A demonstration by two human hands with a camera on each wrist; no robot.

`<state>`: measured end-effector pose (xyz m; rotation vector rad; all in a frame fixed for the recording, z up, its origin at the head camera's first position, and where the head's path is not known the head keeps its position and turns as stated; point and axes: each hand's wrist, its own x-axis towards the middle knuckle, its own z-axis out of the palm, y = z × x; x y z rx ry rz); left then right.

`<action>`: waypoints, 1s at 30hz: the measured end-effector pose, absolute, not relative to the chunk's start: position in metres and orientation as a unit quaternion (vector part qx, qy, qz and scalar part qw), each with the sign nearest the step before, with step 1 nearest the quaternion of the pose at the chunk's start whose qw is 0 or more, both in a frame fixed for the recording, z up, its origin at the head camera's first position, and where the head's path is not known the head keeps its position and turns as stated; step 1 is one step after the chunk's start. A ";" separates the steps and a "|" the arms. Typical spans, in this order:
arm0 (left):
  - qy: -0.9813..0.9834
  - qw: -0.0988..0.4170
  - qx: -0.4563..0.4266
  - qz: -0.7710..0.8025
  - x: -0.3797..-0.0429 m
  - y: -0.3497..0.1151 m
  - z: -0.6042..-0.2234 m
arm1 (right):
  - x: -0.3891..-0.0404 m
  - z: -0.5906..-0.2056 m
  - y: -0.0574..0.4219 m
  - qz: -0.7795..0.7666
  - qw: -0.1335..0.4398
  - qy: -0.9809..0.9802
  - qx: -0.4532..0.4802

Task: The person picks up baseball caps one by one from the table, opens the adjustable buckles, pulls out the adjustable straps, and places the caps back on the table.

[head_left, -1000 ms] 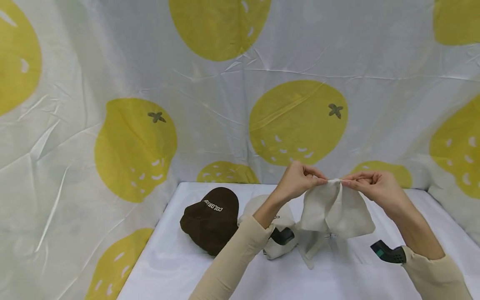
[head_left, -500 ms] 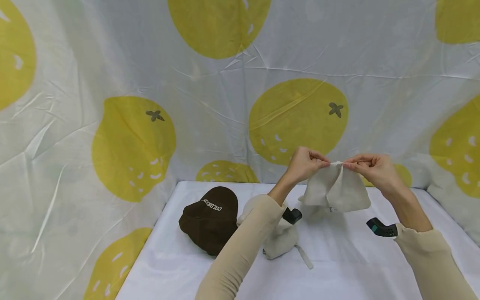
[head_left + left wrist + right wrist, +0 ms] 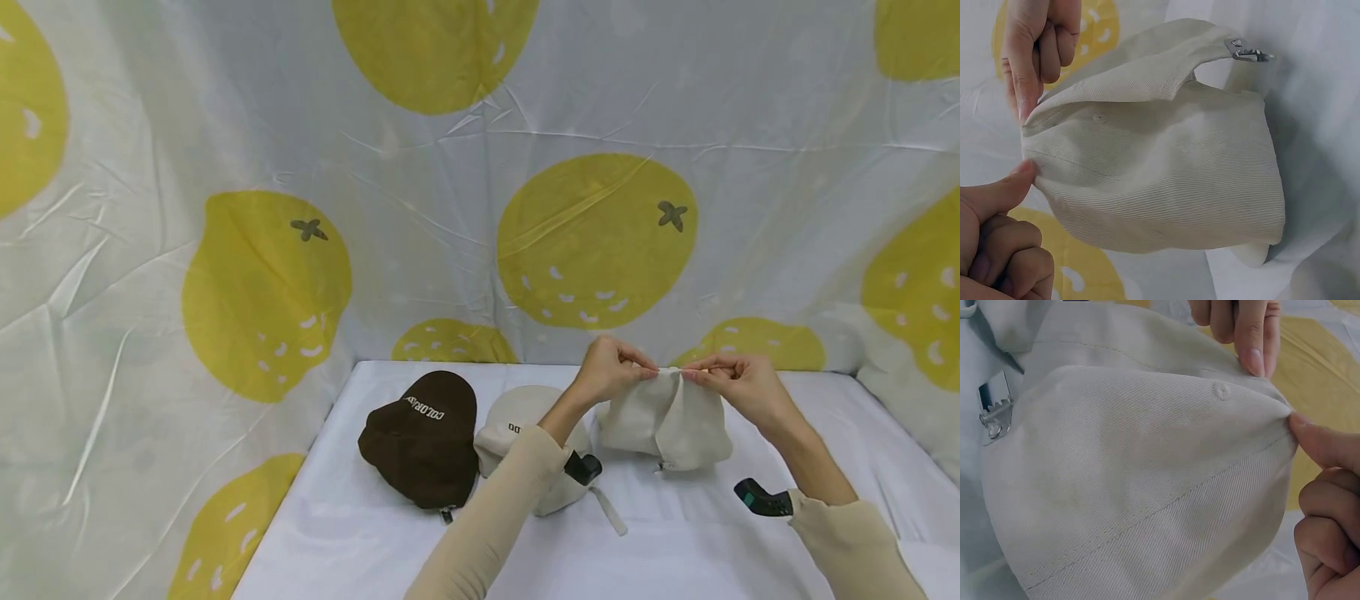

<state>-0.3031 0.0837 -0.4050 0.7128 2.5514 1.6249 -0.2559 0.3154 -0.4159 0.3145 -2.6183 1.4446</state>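
Note:
A cream baseball cap [image 3: 660, 421] hangs from both hands at the right of the table in the head view. My left hand [image 3: 609, 371] pinches its crown between thumb and fingers, and my right hand [image 3: 742, 387] pinches the fabric close beside it. Folds run down from the pinched spot. In the left wrist view a metal strap buckle [image 3: 1244, 51] shows at the cap's lower edge. An eyelet [image 3: 1221, 391] and stitched seams stand out in the right wrist view. The brim is mostly hidden behind the crown.
Left of the held cap, another cream cap [image 3: 528, 404] lies on the white-covered table [image 3: 322, 533], partly behind the left sleeve, its strap trailing. A dark brown cap [image 3: 420, 442] with white lettering sits farther left. A lemon-print curtain [image 3: 420, 208] hangs behind the table.
Both hands first rose with the cream cap, then came down again toward the table. The cap's lower edge now looks narrower. The two other caps have stayed put.

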 end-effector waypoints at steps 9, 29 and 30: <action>0.803 0.046 0.216 0.554 -0.284 0.079 -0.431 | -0.233 -0.438 0.314 0.468 0.045 -0.878 0.090; 0.781 0.031 0.189 0.595 -0.253 0.078 -0.471 | -0.212 -0.474 0.313 0.490 0.004 -0.870 0.059; 0.779 0.033 0.186 0.597 -0.251 0.078 -0.473 | -0.212 -0.475 0.313 0.490 0.003 -0.870 0.058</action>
